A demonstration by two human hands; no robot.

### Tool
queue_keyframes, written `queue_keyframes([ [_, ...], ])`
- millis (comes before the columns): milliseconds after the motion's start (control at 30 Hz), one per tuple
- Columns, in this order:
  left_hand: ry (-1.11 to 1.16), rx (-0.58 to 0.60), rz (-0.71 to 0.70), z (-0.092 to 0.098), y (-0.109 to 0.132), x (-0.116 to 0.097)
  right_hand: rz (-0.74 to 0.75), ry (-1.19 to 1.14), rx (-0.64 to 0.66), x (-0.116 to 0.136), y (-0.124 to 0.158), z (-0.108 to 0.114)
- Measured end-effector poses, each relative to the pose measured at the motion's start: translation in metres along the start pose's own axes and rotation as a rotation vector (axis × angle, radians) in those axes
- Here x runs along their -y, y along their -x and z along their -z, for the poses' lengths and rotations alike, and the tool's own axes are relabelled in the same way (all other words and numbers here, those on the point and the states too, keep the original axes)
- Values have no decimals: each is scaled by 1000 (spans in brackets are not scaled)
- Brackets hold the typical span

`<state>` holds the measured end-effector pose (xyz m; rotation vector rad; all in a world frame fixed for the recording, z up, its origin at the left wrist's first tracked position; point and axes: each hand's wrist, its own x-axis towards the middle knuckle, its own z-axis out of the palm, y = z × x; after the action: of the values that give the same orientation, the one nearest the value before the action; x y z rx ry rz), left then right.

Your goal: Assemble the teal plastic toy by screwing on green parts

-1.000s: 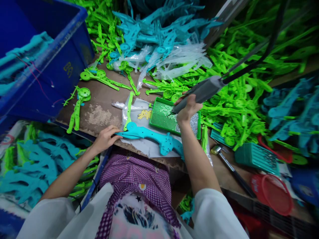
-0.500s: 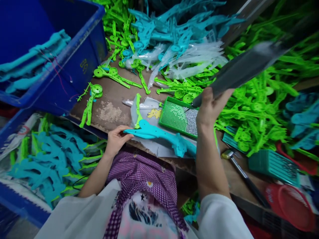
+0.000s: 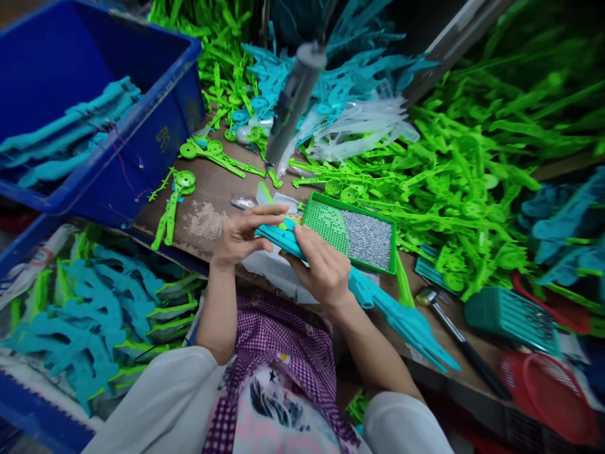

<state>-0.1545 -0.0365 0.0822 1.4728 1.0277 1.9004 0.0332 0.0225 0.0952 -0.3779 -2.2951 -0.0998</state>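
A long turquoise plastic part (image 3: pixel 394 310) lies slantwise across the front of the bench, held in front of my body. My right hand (image 3: pixel 324 265) is closed around it behind its near-left end, thumb on top. My left hand (image 3: pixel 239 238) pinches that end, fingers along the upper side and thumb near the tip. Beyond my hands stands a green tray (image 3: pixel 394 243) of small metal screws, with a perforated section on its left. A grey powered screwdriver (image 3: pixel 293 104) hangs above the bench, its bit pointing down.
Bright green plastic parts (image 3: pixel 454 189) heap on the right, turquoise ones (image 3: pixel 331 69) at the back. A blue crate (image 3: pixel 155 126) stands left, and a lower crate of parts (image 3: pixel 104 302) below. A hammer (image 3: pixel 466 340) and red basket (image 3: pixel 553 394) lie right.
My right hand has let go of the powered screwdriver, which now hangs farther left, and has come down onto the turquoise part. The part has shifted and its far end now points toward lower right.
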Motion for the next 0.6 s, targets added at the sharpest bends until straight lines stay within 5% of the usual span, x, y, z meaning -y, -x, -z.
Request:
queue_keyframes([
  [267, 49, 36, -5, -3, -5, 6, -57, -85, 35, -3, 6, 4],
  [433, 45, 204, 101, 14, -12, 1, -57, -130, 69, -1, 7, 6],
  [500, 20, 172, 155, 14, -5, -1, -58, -124, 53, -1, 9, 3],
  [600, -91, -31, 314, 4, 17, -6, -46, -66, -18, -2, 18, -10],
])
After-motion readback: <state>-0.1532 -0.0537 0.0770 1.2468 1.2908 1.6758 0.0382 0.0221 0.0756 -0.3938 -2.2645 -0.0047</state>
